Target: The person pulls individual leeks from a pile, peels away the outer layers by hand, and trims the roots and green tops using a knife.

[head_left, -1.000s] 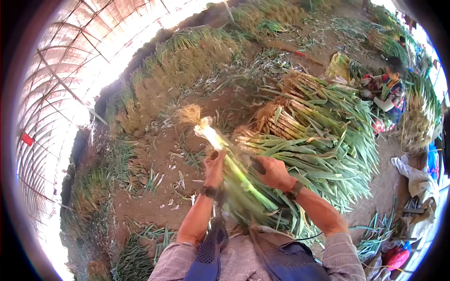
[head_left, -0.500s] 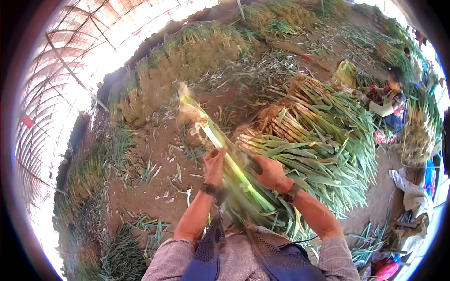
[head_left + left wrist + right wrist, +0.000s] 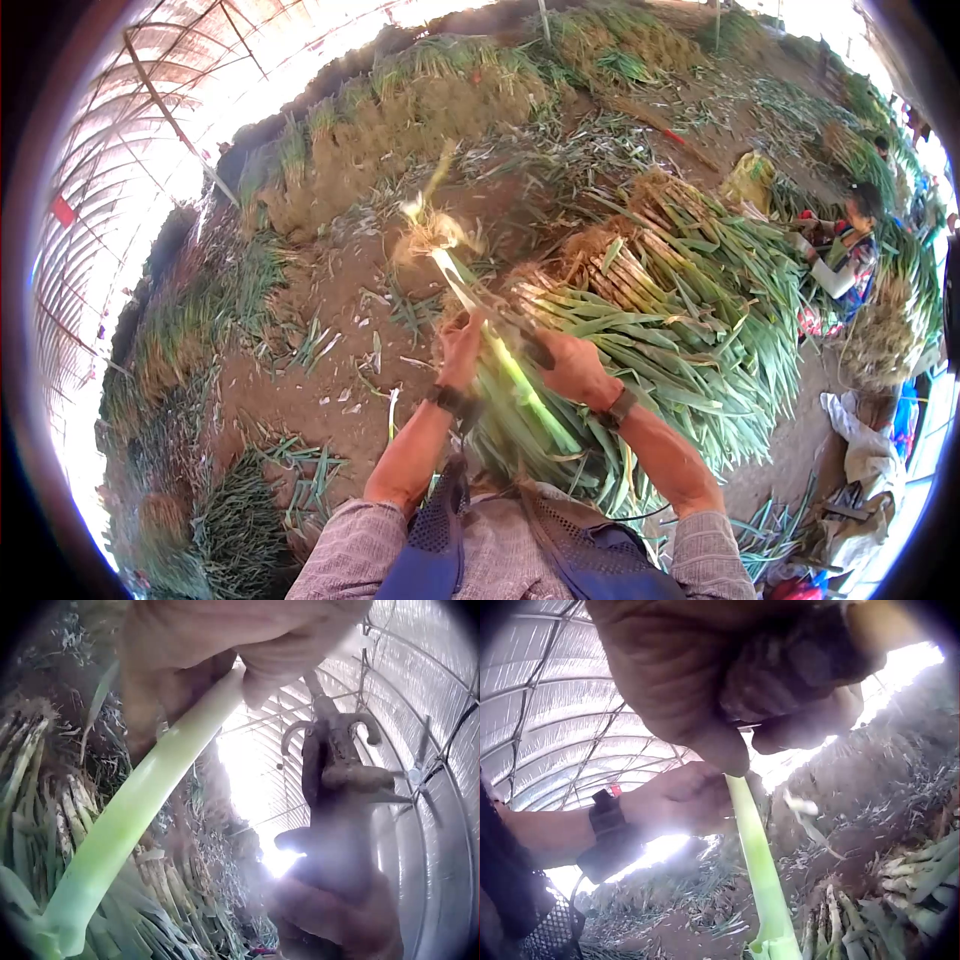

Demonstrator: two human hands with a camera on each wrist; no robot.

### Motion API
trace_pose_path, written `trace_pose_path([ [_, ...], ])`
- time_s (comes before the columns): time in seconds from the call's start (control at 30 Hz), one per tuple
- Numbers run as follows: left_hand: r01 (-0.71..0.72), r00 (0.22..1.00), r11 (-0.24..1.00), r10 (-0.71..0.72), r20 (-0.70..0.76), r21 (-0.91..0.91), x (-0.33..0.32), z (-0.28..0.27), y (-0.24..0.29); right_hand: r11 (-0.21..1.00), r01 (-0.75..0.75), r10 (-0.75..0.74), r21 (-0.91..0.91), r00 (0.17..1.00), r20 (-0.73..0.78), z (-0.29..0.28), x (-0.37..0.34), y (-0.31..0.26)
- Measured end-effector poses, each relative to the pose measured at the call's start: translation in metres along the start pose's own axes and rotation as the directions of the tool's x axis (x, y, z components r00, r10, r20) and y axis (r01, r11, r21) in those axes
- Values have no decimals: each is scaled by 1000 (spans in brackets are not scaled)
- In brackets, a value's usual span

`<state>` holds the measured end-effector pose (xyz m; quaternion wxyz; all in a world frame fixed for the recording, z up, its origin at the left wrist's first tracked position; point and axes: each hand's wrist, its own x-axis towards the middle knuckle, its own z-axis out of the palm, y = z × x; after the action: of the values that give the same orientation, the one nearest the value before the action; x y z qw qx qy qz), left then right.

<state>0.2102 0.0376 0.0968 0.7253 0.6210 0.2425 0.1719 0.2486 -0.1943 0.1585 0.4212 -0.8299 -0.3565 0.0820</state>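
My left hand [image 3: 461,350] grips a large green onion [image 3: 522,385] around its stalk, with its bushy root end pointing up and away. Pale strips of its skin [image 3: 440,170] fly loose beyond the roots. In the left wrist view its smooth, pale green stalk [image 3: 139,799] slants down from the fingers. My right hand [image 3: 577,372], just to the right of the stalk, holds a dark air blow gun [image 3: 334,754] with curved hooks. Its nozzle end points toward the stalk. In the right wrist view a loose skin strip [image 3: 806,821] hangs in the air beside the stalk.
A big pile of green onions [image 3: 690,300] lies right of the hands, roots facing left. Another person [image 3: 845,260] sits beyond it near a yellow sack [image 3: 748,180]. More bundles [image 3: 430,100] line the far side. Scraps litter the soil floor [image 3: 300,370].
Skin around the root end has peeled loose and now streams up past the roots. Both hands keep nearly the same place and grip. The head view has turned slightly.
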Motion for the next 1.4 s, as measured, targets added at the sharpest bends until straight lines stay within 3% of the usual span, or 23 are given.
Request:
trace_pose_path([
  [0.17, 10, 1000, 1000, -10, -1, -26, -2, -6, 2, 1000, -14, 14, -24, 999, -37, -2, 6, -9],
  [0.23, 33, 996, 991, -23, 84, -127, -6, -11, 2, 990, 127, -123, -56, 990, 66, 9, 4, -1],
  [0.27, 53, 995, 990, -41, 92, -131, -6, -10, 0, 992, 107, -103, -60, 992, 72, 13, 0, 6],
  [0.4, -26, 997, 988, 15, -77, -151, 8, -22, 11, 999, 38, -36, -39, 999, 36, 19, -29, 23],
  [0.47, -159, 972, 987, 150, -181, -34, 14, -36, 39, 988, -148, 144, 38, 985, 98, 21, -61, 39],
  [0.57, -318, 916, 948, 304, -262, -12, 56, -93, 66, 948, -313, 319, -58, 929, 190, 32, -121, 84],
  [0.6, -393, 882, 920, 380, -277, 12, 61, -107, 90, 917, -387, 398, -91, 886, 238, 31, -141, 88],
  [0.67, -566, 753, 777, 623, -210, 275, 100, -172, 116, 849, -506, 529, -154, 804, 271, 31, -178, 95],
  [0.7, -478, 850, 868, 419, -318, -133, 89, -170, 158, 821, -553, 569, -141, 776, 272, 30, -192, 95],
  [0.77, -552, 785, 824, 462, -412, -129, 83, -197, 214, 785, -602, 616, -147, 734, 287, 32, -213, 94],
  [0.8, -579, 722, 810, 563, -402, 94, 73, -211, 234, 763, -633, 643, -133, 718, 268, 33, -219, 92],
  [0.87, -536, 719, 830, 545, -431, 156, 78, -259, 265, 740, -660, 668, -132, 697, 260, 39, -226, 88],
  [0.93, -376, 767, 851, 508, -393, 366, 76, -296, 278, 730, -677, 676, -95, 696, 242, 48, -226, 90],
  [0.97, -305, 767, 799, 529, -364, 519, 73, -313, 271, 736, -666, 674, -123, 705, 220, 53, -225, 92],
  [1.0, -295, 770, 805, 520, -371, 515, 74, -335, 256, 733, -667, 678, -133, 700, 224, 54, -220, 88],
  [1.07, -28, 845, 674, 410, -343, 738, 87, -390, 201, 715, -684, 699, -142, 698, 156, 52, -199, 79],
  [1.13, -102, 835, 445, 525, -167, 889, 108, -468, 99, 739, -640, 671, -210, 729, 135, 49, -185, 81],
  [1.2, 92, 886, 198, 431, -171, 976, 83, -485, 4, 739, -642, 670, -206, 733, 120, 42, -171, 84],
  [1.23, -48, 874, 101, 486, -7, 994, 61, -502, -54, 734, -639, 671, -229, 736, 97, 38, -162, 83],
  [1.27, 184, 954, 140, 212, -211, 973, 31, -497, -78, 745, -620, 657, -247, 746, 111, 30, -150, 74],
  [1.3, 306, 936, 134, 142, -324, 943, 12, -505, -124, 739, -620, 661, -265, 742, 107, 24, -141, 68],
  [1.37, 360, 857, -38, 408, -314, 932, -21, -502, -202, 727, -624, 670, -286, 736, 98, 15, -125, 56],
  [1.4, 469, 813, 79, 350, -465, 880, -25, -480, -206, 721, -624, 677, -300, 726, 117, 8, -119, 49],
])
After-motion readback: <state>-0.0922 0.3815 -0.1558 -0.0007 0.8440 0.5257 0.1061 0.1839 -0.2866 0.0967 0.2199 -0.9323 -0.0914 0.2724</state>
